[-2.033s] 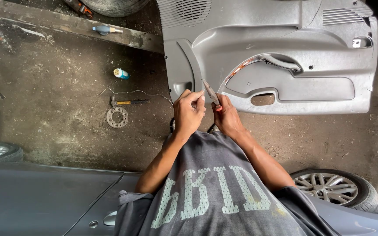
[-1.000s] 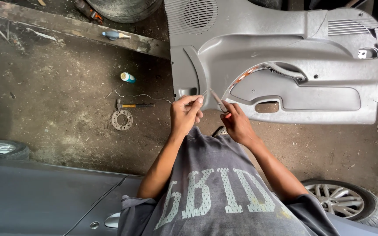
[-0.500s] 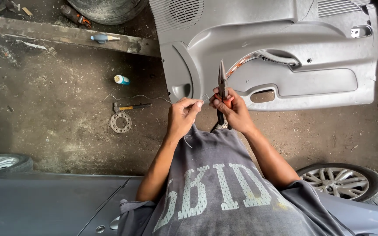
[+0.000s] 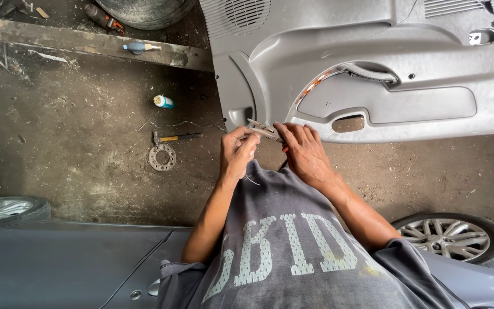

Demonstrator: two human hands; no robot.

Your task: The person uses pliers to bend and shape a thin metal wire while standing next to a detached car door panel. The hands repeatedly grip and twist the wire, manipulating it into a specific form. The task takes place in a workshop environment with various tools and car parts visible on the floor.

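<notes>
My right hand (image 4: 305, 153) grips a pair of pliers (image 4: 263, 129) with reddish handles, its metal jaws pointing left. My left hand (image 4: 237, 151) is closed with the fingertips pinching a small, thin piece right at the jaws; what that piece is I cannot make out. Both hands are held just above my grey printed shirt (image 4: 293, 246). Just beyond them a grey plastic car door panel (image 4: 384, 103) lies on the dirty concrete floor, its lower edge close to my fingers.
A hammer (image 4: 175, 137), a round metal ring (image 4: 162, 157) and a small blue-and-white bottle (image 4: 163, 102) lie on the floor at left. A wooden beam (image 4: 87, 43) crosses the top left. Alloy wheels (image 4: 450, 237) (image 4: 1, 209) and a grey car body (image 4: 58, 263) are below.
The pliers stood upright half a second ago; now they are tipped over to the left, jaws at my left fingertips. Both hands sit slightly lower and closer together.
</notes>
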